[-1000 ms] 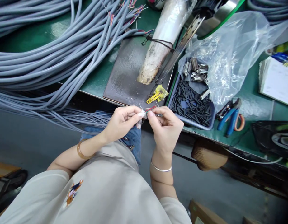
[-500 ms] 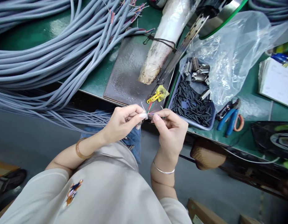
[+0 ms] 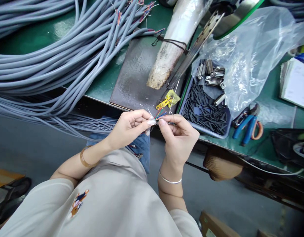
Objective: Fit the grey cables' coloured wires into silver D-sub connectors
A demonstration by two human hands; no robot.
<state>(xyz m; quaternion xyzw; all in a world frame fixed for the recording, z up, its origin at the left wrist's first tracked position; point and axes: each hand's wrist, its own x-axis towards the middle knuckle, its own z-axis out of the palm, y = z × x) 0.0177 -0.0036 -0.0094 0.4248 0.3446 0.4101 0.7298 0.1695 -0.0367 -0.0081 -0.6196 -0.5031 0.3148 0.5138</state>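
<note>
Thin wires [image 3: 160, 114] have shifted, now fanned in red, green and blue.

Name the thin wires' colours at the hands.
Thin wires show at least red, green, blue, white; head view.

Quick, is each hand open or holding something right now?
Left hand: closed, pinching the wires at their base.
Right hand: closed, pinching at the wires too; which ones can't be told.
</note>
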